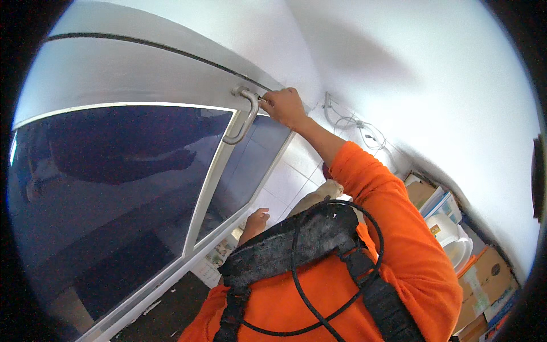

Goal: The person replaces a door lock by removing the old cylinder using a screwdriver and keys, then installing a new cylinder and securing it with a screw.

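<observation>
At the edge of a door with a pale frame (171, 68) and dark glass panels (114, 194), my right hand (285, 107) is raised with its fingers pinched together. They close on a small metal piece at the door's edge, too small and covered to name. Just left of the fingers is a curved metal pull handle (249, 117), which the hand does not grip. Lower down, my left hand (254, 222) hangs beside the glass, partly hidden by the black chest pad. Its fingers are loosely bent and apart, with nothing seen in them.
A black cable (376, 228) loops over my orange sleeve and chest pad (285, 245). Grey cords (360, 124) lie by the white wall on the tiled floor (285, 182). At the right stand cardboard boxes (484, 273) and a white plastic container (450, 236).
</observation>
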Available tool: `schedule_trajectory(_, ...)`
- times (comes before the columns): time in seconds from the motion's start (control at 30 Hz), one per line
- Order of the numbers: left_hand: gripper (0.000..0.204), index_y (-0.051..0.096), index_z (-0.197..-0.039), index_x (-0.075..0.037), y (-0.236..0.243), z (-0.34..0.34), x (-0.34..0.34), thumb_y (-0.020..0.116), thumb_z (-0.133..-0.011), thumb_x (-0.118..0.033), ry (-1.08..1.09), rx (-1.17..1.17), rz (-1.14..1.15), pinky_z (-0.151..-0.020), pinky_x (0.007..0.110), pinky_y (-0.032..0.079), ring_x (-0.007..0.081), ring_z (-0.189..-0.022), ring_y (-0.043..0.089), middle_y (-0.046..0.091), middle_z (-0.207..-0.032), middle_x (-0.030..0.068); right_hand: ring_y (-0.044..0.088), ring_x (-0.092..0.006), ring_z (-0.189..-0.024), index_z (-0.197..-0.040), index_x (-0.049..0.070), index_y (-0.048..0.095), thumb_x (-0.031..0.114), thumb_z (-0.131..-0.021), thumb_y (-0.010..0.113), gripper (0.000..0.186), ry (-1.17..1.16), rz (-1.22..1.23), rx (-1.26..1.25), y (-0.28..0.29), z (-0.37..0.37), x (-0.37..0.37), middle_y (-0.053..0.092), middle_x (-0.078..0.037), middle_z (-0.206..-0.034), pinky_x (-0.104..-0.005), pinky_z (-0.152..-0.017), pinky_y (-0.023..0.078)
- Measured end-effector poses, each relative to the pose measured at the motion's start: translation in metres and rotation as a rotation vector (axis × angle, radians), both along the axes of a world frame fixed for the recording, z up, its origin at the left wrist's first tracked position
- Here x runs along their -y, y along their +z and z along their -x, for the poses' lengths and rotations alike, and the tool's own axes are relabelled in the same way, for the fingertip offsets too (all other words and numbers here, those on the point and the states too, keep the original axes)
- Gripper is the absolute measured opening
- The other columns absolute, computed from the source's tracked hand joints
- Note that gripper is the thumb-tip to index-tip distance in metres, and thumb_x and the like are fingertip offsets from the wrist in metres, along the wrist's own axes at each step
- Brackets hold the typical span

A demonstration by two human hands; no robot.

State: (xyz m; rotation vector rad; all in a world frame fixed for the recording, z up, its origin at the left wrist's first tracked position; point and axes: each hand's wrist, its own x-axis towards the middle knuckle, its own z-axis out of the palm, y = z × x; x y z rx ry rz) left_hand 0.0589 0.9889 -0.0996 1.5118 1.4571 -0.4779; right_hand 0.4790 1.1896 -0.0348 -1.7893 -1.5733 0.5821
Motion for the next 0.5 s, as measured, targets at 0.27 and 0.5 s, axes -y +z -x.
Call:
schedule_trajectory(0.27, 0.026, 0.069, -0.121, -0.004, 0.074, -0.097, -0.041, 0.060, -0.099, -0.016, -0.202, 0.188, -0.674, -0.092, 0.044, 0.052, 0.0380, -0.105, 0.068, 0.071, -0.112, 0.0217, 0.059, -0.0195, -0.102, -0.105, 0.007, 0.074, 0.036, -0.097, 0.063, 0.032, -0.042, 0.421, -1.235, -0.015, 0.004, -0.004, 0.071, -0.008, -0.108, -0.0339, -0.091, 0.044)
schedule_trajectory(0.5, 0.026, 0.068, -0.113, -0.002, 0.220, -0.254, -0.153, 0.067, -0.094, -0.018, -0.292, 0.275, -1.425, -0.098, 0.052, 0.043, 0.0401, -0.109, 0.062, 0.067, -0.116, 0.0198, 0.064, -0.0321, -0.111, -0.110, 0.002, 0.069, 0.028, -0.090, 0.073, 0.033, -0.082, -0.072, -0.620, -0.022, 0.007, -0.004, 0.067, -0.018, -0.112, -0.0406, -0.102, 0.047)
